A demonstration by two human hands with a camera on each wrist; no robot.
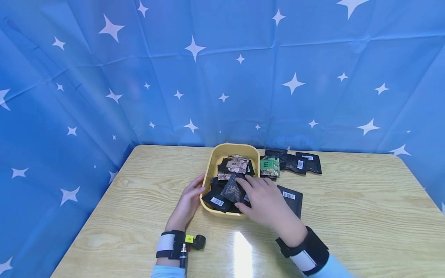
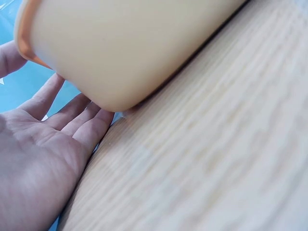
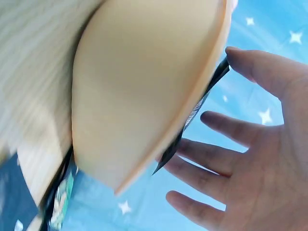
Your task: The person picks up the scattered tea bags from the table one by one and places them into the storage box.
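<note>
A yellow plastic basket holds several small packets, mostly black ones with white barcode labels, and a pinkish printed packet. My left hand rests against the basket's left side, its fingers nearly straight along the outer wall, as the left wrist view shows, and its thumb near the rim. My right hand is over the basket's right side, fingers spread. Its fingertips touch a black packet lying on top of the others; in the right wrist view the thumb tip meets that packet's edge just above the rim.
Right of the basket lie a green packet and several black packets near the table's back edge. Another black packet lies partly behind my right wrist. The wooden table backs onto a blue curtain with white stars.
</note>
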